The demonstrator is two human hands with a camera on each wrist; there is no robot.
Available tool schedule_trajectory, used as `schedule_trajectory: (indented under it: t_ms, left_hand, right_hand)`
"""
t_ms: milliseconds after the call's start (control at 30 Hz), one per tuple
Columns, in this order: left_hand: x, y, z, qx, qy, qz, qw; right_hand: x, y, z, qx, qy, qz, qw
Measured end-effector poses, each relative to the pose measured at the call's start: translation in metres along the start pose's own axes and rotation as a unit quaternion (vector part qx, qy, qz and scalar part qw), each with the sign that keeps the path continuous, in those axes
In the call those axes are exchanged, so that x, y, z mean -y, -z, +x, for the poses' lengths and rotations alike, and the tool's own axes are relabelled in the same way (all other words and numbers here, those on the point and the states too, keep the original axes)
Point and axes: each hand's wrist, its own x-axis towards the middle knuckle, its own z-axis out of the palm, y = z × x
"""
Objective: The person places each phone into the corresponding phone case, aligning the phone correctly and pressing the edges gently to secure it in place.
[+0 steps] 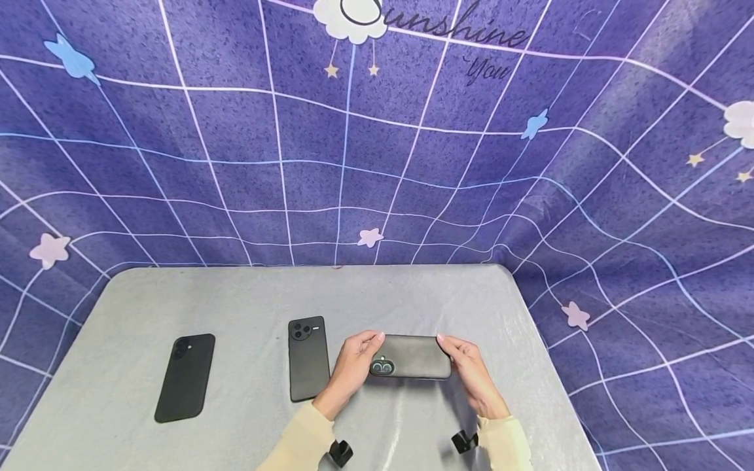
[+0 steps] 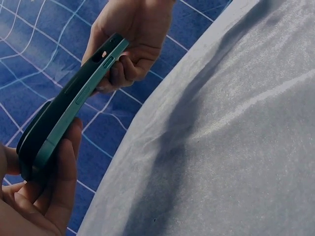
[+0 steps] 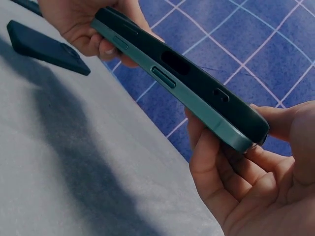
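Over the table, both hands hold a smartphone sideways by its two ends, a dark case (image 1: 415, 356) on its back. My left hand (image 1: 353, 360) grips the end with the two camera lenses (image 1: 381, 367); my right hand (image 1: 468, 366) grips the other end. Seen from the edge in the right wrist view, the phone's teal side (image 3: 206, 120) with its buttons lies bare alongside the dark case wall, whose cutouts sit off the buttons. The left wrist view shows the opposite long edge (image 2: 74, 105) between the fingers of both hands. The screen is hidden.
On the grey-covered table (image 1: 247, 294), a black phone (image 1: 309, 363) with a round camera ring lies just left of my left forearm. Another black phone (image 1: 185, 379) lies farther left. A purple patterned cloth (image 1: 306, 163) hangs behind the table and at its sides.
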Motion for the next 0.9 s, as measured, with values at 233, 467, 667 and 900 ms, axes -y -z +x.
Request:
schedule_trajectory:
  t_ms: [233, 467, 667, 900]
  left_hand:
    - [-0.0028, 0.0008, 0.0001, 0.001, -0.003, -0.003, 1.0]
    - [-0.0041, 0.001, -0.0004, 0.004, -0.002, -0.011, 0.9999]
    - [-0.0015, -0.0006, 0.0018, 0.02, 0.013, -0.036, 0.9991]
    - [0.0004, 0.0007, 0.0013, 0.066, 0.024, -0.095, 0.993]
  right_hand:
    - [0.0, 0.0012, -0.0006, 0.03, -0.012, 0.027, 0.999]
    - [-0.0021, 0.0011, -0.0005, 0.033, -0.014, 0.027, 0.999]
    - [-0.0033, -0.0004, -0.0002, 0.018, -0.015, 0.034, 0.999]
    - [-0.0043, -0.0013, -0.0005, -0.007, 0.011, 0.04, 0.999]
